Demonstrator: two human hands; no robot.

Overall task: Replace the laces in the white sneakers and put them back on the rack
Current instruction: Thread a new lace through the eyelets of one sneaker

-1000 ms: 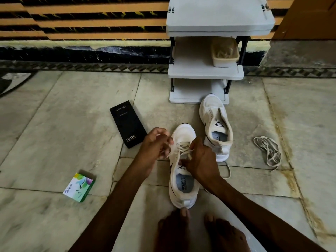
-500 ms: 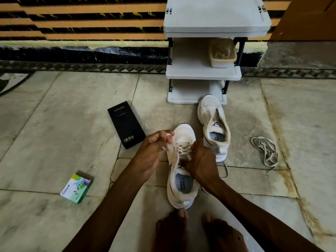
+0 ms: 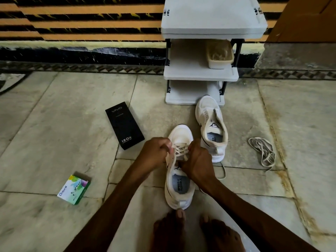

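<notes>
Seen from above, a white sneaker (image 3: 179,180) lies on the marble floor (image 3: 54,133), toe pointing away, with its heel against a bare foot (image 3: 169,231). Both hands work at its eyelets. The left hand (image 3: 154,155) curls its fingers around the beige lace (image 3: 180,150) on the shoe's left side. The right hand (image 3: 198,160) grips the lace on the right and hides part of the tongue. The second sneaker (image 3: 211,128) stands just beyond, to the right (its toe is at the foot of the grey rack (image 3: 200,73)). A loose lace (image 3: 262,151) lies heaped well to the right. A black box (image 3: 124,125) lies left of the shoes, and a small green box (image 3: 73,190) lies nearer, farther left. A beige tub (image 3: 220,55) sits on the rack's middle shelf.
</notes>
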